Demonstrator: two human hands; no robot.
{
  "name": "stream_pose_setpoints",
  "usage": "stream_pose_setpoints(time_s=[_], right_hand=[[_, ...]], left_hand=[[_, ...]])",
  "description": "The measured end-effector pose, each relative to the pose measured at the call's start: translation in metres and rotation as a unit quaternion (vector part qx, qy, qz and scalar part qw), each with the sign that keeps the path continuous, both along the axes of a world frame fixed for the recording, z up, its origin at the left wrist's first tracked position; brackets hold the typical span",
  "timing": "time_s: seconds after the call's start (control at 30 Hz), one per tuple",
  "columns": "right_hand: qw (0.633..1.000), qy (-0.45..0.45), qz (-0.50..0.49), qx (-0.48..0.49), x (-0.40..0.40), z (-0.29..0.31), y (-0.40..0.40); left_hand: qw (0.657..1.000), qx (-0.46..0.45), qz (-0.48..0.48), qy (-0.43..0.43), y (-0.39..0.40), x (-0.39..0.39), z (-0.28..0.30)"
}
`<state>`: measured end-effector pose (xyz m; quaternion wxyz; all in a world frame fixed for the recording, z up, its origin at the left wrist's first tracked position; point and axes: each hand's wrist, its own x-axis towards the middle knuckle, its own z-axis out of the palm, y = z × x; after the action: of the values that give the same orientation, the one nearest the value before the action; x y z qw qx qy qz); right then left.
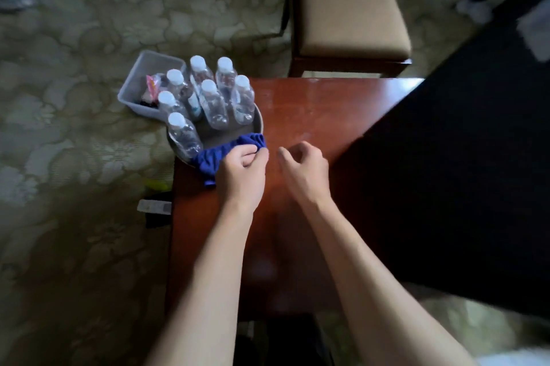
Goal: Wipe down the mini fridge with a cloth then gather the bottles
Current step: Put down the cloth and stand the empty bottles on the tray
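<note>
Left hand point(241, 170) is bunched round the blue cloth point(229, 151), fingers curled into the fabric, at the left edge of the red-brown table point(297, 115) just left of frame centre. Right hand point(303, 166) sits beside it over the bare tabletop, fingers loosely curled, holding nothing. Bottles point(212, 103) (seven white-capped clear ones, as far as I can count) stand upright in a cluster on a round grey tray point(258, 124) that overhangs the table's left edge, above my left hand in frame; the cloth touches the tray's near rim. A clear plastic bin point(140, 77) with some small packets sits just behind them, upper left. My read: wiping phase is at or near its end, or I'm regripping the cloth; can't tell which from here. The dark slab point(446, 157) filling the right of frame may be the mini fridge's top, not sure. Next move as I judge it: either carry the cloth right onto that dark surface, or drop it and go two-handed to the bottles. The bottles are light, tall and packed close, so knocking one over is the risk; take the outer ones first. A chair point(351, 8) stands at the top of frame.
</note>
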<state>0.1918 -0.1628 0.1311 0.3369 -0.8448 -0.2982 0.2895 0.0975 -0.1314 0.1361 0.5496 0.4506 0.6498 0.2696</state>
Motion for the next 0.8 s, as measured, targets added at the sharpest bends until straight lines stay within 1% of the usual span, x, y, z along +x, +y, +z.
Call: stream_pose_setpoints(time_s=[0.13, 0.23, 0.33, 0.4, 0.5, 0.6, 0.73, 0.8], right_hand=[[0.997, 0.001, -0.074, 0.022, -0.004, 0.054, -0.082], [0.992, 0.014, -0.113, 0.060, -0.014, 0.097, -0.141], [0.986, 0.014, -0.136, 0.091, -0.021, 0.134, -0.201], [0.985, 0.016, -0.147, 0.093, -0.020, 0.152, -0.240], [0.979, 0.020, -0.187, 0.078, -0.004, 0.173, -0.293], [0.970, 0.006, -0.234, 0.070, 0.021, 0.189, -0.346], [0.944, -0.020, -0.321, 0.068, 0.063, 0.190, -0.421], [0.930, -0.019, -0.358, 0.075, 0.085, 0.186, -0.462]], left_hand=[[0.995, 0.036, -0.079, -0.051, -0.069, -0.009, 0.061], [0.989, 0.069, -0.117, -0.057, -0.116, -0.018, 0.100], [0.975, 0.095, -0.196, -0.032, -0.162, -0.016, 0.127], [0.959, 0.106, -0.262, 0.013, -0.196, -0.010, 0.140], [0.922, 0.109, -0.366, 0.068, -0.251, 0.010, 0.159], [0.890, 0.119, -0.437, 0.061, -0.302, 0.039, 0.171], [0.863, 0.133, -0.484, 0.051, -0.364, 0.085, 0.175], [0.850, 0.136, -0.507, 0.052, -0.393, 0.110, 0.173]])
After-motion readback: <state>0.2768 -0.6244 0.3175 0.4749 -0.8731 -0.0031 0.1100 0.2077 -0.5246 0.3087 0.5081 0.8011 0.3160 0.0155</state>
